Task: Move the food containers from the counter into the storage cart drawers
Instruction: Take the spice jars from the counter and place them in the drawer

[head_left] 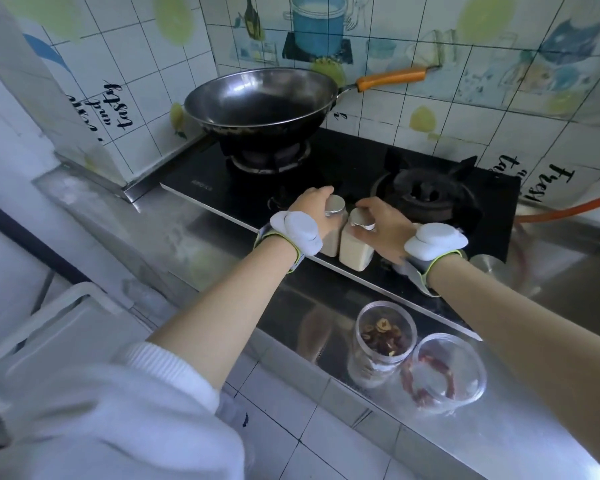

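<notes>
At the centre of the frame 2 square jars with silver lids stand side by side, touching or nearly so, on the front edge of the black glass hob [326, 168]. The left jar [331, 233] holds a tan powder, and the left hand [312, 211] wraps its lid with fingers curled around it. The right jar [355, 249] holds a paler, cream-coloured filling, and the right hand [387, 226] closes over its lid from the right. Both hands are gripping. Each wrist wears a white device on a strap edged in yellow-green.

Lower in the frame, right of centre, 2 clear plastic containers sit on the steel worktop [194, 237] near its front edge. The tall round container [381, 341] holds dried red fruit slices; just beside it, to the lower right, the wider tub [442, 375] holds dried red chillies.

On the hob, a dark wok [260, 102] with an orange handle rests on the upper left burner, while the right burner [426, 192] stands bare. An orange hose [568, 211] runs along the right edge. A silver lid [487, 263] lies just right of the right wrist. The wall behind is white tile with painted kitchen pictures. At the lower left are a white sleeve [101, 410] and part of a white cart frame [49, 306].
</notes>
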